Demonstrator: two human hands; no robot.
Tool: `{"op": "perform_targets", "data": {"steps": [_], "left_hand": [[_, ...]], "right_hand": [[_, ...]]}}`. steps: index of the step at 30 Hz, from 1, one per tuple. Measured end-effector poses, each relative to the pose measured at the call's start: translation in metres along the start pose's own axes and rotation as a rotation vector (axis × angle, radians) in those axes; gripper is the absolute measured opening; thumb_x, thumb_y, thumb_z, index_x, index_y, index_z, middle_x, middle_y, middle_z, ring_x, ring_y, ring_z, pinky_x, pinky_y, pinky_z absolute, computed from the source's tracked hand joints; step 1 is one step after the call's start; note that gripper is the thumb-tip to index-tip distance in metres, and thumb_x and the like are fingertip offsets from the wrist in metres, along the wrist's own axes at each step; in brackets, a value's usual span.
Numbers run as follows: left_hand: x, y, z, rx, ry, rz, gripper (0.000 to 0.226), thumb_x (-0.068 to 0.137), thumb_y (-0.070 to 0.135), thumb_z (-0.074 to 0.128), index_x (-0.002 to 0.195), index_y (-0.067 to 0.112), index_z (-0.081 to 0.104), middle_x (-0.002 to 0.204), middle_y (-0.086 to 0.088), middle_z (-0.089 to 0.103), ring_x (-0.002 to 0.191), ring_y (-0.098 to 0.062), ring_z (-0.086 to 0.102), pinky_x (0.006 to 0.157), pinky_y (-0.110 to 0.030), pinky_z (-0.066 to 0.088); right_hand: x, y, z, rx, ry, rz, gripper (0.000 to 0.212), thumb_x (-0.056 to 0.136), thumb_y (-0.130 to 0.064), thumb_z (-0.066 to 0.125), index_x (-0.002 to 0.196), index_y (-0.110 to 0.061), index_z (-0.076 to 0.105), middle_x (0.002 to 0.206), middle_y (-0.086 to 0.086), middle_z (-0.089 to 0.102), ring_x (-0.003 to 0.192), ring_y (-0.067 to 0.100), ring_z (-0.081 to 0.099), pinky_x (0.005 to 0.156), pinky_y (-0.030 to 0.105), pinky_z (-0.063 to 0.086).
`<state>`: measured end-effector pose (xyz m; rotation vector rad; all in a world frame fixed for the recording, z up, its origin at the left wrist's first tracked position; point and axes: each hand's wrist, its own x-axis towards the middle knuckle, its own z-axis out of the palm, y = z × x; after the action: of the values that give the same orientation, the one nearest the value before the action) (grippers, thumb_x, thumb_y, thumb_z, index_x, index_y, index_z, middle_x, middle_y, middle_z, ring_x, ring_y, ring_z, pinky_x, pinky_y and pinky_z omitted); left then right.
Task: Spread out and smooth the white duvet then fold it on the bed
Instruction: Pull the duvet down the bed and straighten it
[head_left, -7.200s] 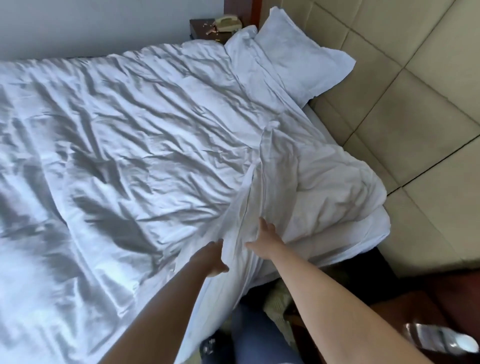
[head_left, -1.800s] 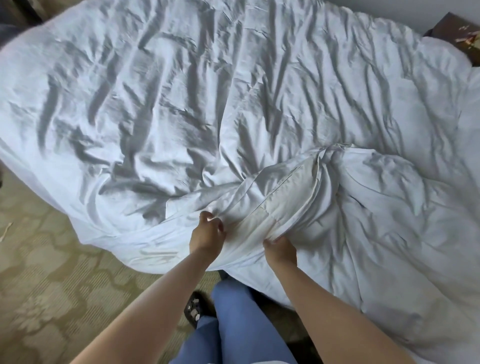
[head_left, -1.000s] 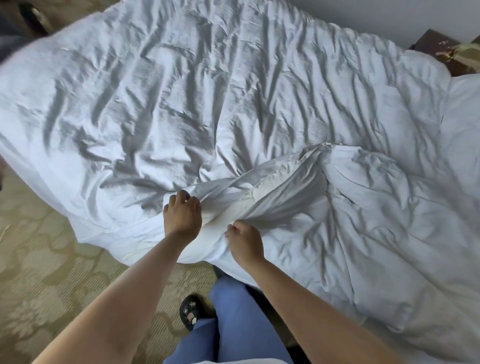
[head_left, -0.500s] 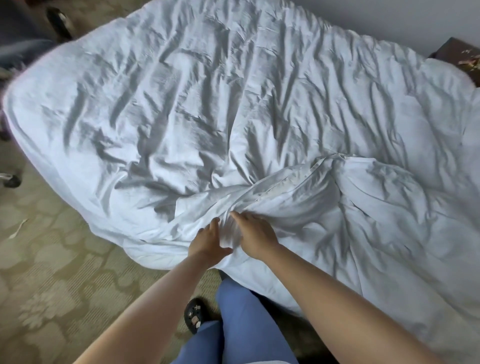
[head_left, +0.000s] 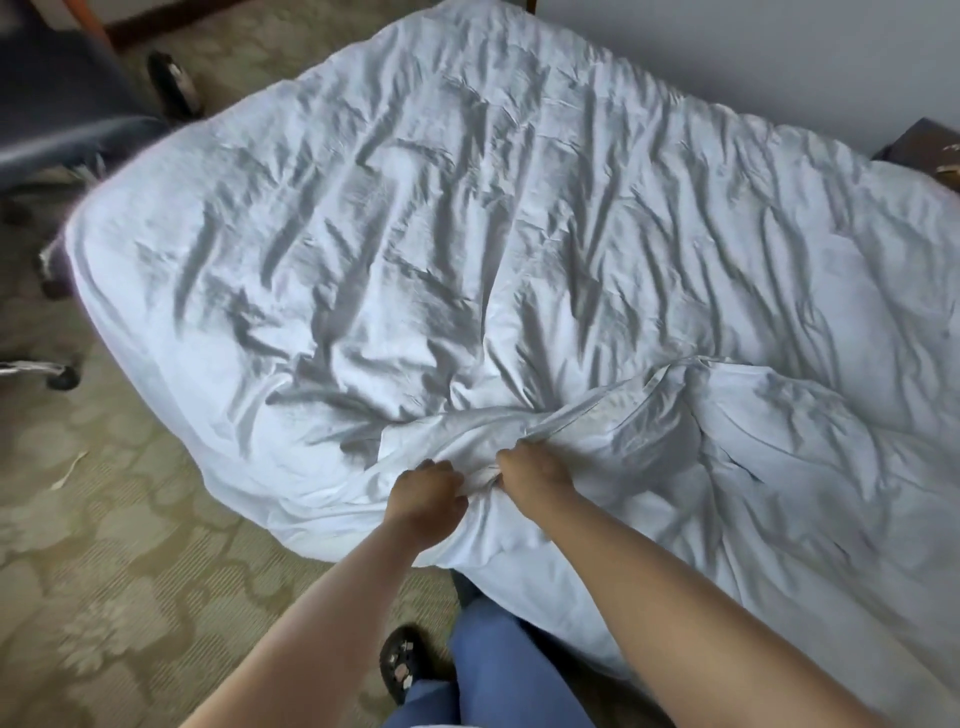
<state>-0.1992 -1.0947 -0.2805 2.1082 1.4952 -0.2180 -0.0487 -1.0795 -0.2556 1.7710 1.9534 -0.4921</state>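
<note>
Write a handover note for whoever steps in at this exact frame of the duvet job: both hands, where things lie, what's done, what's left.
Left hand: fingers curled, a grip on bunched fabric at the near edge of the white duvet.
Right hand: beside the left, pinching a raised ridge of the same edge.
Duvet: covers the bed, heavily wrinkled; one flap is turned back on the near right.
Done: roughly spread out.
Left: pull the bunched edge flat, unfold the flap, smooth the wrinkles, then fold.
</note>
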Motion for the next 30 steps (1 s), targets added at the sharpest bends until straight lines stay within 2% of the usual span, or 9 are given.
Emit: {"op": "perform_targets", "data": {"steps": [2,5,10,13,18,22,25,28,30], "left_hand": [[-0.002,-0.007,-0.016,-0.194,-0.012,-0.082,0.059,0.082,0.051,0.061,0.132,0.024,0.046,0.128,0.0,0.049,0.119,-0.023,0.049,0.094,-0.037,0.044],[-0.002,-0.02,-0.044,-0.186,0.052,-0.164,0.092,0.072,0.054,0.071,0.145,0.026,0.024,0.136,0.0,0.048,0.123,-0.025,0.049,0.096,-0.038,0.043],[-0.003,-0.031,-0.11,-0.047,0.303,-0.224,0.036,0.084,0.024,0.054,0.118,0.022,0.045,0.112,-0.005,0.063,0.106,-0.028,0.059,0.083,-0.034,0.046],[0.007,-0.028,-0.152,0.168,0.441,-0.129,0.031,0.09,0.013,0.042,0.119,0.019,0.048,0.113,-0.006,0.059,0.103,-0.03,0.06,0.083,-0.036,0.046],[0.068,-0.013,-0.233,0.263,0.642,-0.008,0.027,0.091,0.01,0.043,0.114,0.014,0.056,0.111,-0.01,0.055,0.103,-0.031,0.057,0.077,-0.036,0.045],[0.141,0.014,-0.291,0.301,0.826,0.135,0.019,0.068,0.003,0.045,0.072,0.006,0.064,0.071,-0.013,0.058,0.062,-0.032,0.062,0.051,-0.032,0.046],[0.195,0.026,-0.306,0.332,0.802,0.182,0.027,0.066,0.008,0.038,0.072,0.009,0.064,0.068,-0.01,0.058,0.06,-0.029,0.061,0.053,-0.03,0.044],[0.246,0.026,-0.285,0.366,0.545,0.103,0.031,0.082,0.003,0.045,0.109,0.012,0.058,0.106,-0.009,0.059,0.101,-0.031,0.058,0.082,-0.038,0.042],[0.275,0.015,-0.264,0.353,0.409,0.057,0.032,0.086,0.008,0.048,0.116,0.018,0.052,0.116,-0.004,0.057,0.111,-0.026,0.054,0.089,-0.035,0.039]], "right_hand": [[-0.005,0.001,-0.021,0.03,0.189,-0.019,0.023,0.097,-0.015,0.046,0.119,-0.013,0.054,0.124,0.01,0.053,0.109,0.029,0.058,0.081,0.033,0.048],[-0.011,-0.007,-0.063,0.17,0.445,0.015,0.022,0.097,-0.018,0.045,0.117,-0.009,0.05,0.123,0.011,0.049,0.104,0.031,0.057,0.07,0.034,0.042],[-0.015,-0.012,-0.128,0.499,0.744,0.269,0.024,0.098,-0.021,0.045,0.116,-0.006,0.051,0.123,0.014,0.047,0.103,0.034,0.056,0.071,0.036,0.041],[-0.006,-0.001,-0.15,0.602,0.82,0.37,0.024,0.099,-0.018,0.045,0.116,-0.004,0.051,0.124,0.016,0.047,0.104,0.036,0.055,0.074,0.037,0.043],[0.03,0.029,-0.19,0.825,1.001,0.461,0.027,0.097,-0.013,0.045,0.119,0.003,0.05,0.127,0.021,0.044,0.113,0.037,0.048,0.084,0.04,0.04],[0.083,0.068,-0.231,0.944,1.23,0.517,0.025,0.093,-0.007,0.05,0.113,0.007,0.055,0.123,0.026,0.046,0.111,0.04,0.049,0.082,0.043,0.042],[0.132,0.099,-0.239,0.988,1.182,0.536,0.03,0.095,-0.012,0.05,0.119,0.006,0.053,0.127,0.026,0.044,0.119,0.039,0.046,0.087,0.042,0.041],[0.178,0.116,-0.22,1.08,0.892,0.471,0.047,0.097,-0.02,0.05,0.137,0.001,0.038,0.14,0.023,0.036,0.133,0.035,0.034,0.103,0.036,0.033],[0.202,0.115,-0.198,1.111,0.688,0.404,0.06,0.097,-0.024,0.049,0.149,-0.009,0.022,0.149,0.018,0.027,0.138,0.032,0.029,0.107,0.035,0.032]]}}
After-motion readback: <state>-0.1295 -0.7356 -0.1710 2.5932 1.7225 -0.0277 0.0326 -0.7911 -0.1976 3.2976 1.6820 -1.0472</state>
